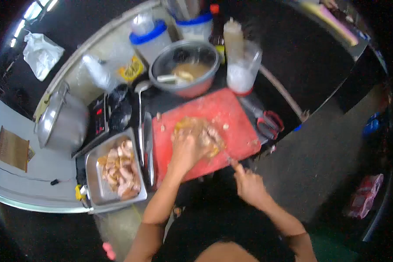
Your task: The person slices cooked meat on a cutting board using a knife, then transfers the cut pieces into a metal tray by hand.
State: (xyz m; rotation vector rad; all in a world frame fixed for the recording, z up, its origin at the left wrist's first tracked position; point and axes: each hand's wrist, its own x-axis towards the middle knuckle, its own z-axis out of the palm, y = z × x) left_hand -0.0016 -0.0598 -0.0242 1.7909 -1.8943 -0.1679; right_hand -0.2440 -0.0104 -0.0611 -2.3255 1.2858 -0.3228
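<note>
A slab of raw chicken [212,133], pale with yellowish skin, lies on a red cutting board [244,118]. My left hand [188,147] presses down on the chicken, its fingers bent over the meat and partly blurred. In my right hand [249,185], closed around its handle, is a knife [234,162]. The knife's blade points up and left to the chicken's lower right edge, and its tip is hard to make out. Small meat scraps dot the board. Left of the board, a metal tray [94,177] holds several cut chicken pieces [120,170].
Beside the board's left edge lie another knife [148,148] and a long-handled ladle [141,118]. Red-handled scissors [270,124] rest at its right. Behind stand a bowl with liquid [161,56], a squeeze bottle [234,41] and blue-lidded tubs [155,43]. A metal pot [65,120] stands far left.
</note>
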